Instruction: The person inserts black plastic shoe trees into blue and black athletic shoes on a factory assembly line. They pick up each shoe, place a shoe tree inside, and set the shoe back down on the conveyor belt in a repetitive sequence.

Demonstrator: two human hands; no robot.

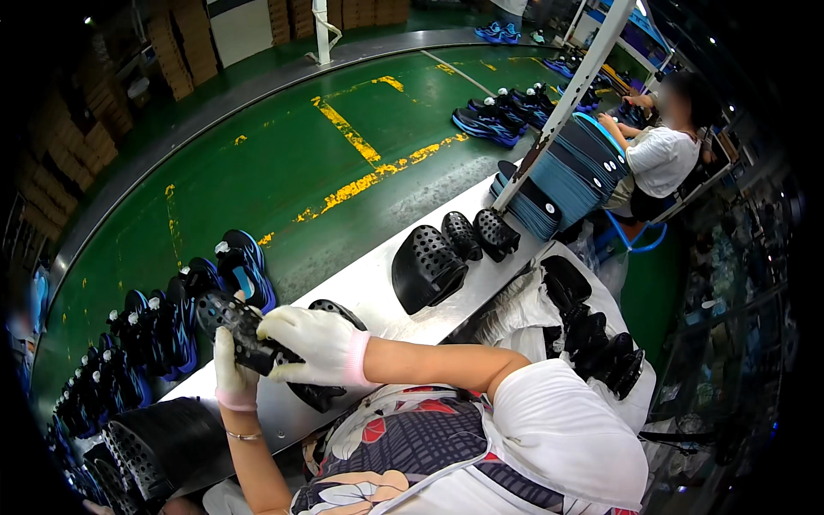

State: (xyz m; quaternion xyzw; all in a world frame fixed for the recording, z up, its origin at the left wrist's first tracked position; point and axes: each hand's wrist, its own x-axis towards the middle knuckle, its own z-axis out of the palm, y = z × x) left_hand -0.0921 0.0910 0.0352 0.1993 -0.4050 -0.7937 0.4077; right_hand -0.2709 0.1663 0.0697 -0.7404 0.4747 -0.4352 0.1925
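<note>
Both hands wear white gloves with pink cuffs. Between them, over the metal bench [369, 300], they hold a black perforated plastic shoe insert [221, 316]. My left hand [233, 371] is closed around its near side, with the thumb upright. From the right, my right hand [311, 342] grips it, fingers bent over it; the palm side is hidden. Another black insert [339, 309] lies partly behind my right hand, and a black piece [316, 396] shows below it. Farther right on the bench rest a nested stack of inserts [425, 270] and two smaller ones [462, 234].
Rows of black-and-blue sneakers [176, 322] stand beyond the bench at left. More nested inserts [163, 442] sit at lower left. A white sack [614, 330] holds black inserts. Blue insoles [558, 184] are piled by a white post [571, 99]; a co-worker [665, 159] is behind.
</note>
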